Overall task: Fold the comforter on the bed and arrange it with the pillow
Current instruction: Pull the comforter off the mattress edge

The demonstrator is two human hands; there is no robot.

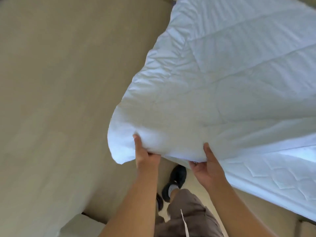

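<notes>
While both hands grip comforter [213,82] edge | floor [59,82] open leftward

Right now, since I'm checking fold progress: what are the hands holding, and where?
Both hands, left and right, grip the white comforter along its near edge, beside a corner.

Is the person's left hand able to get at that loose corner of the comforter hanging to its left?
Probably yes. The left hand already grips the comforter edge right beside the hanging corner, with nothing between them. It would have to let go first, while the right hand holds on.
</notes>
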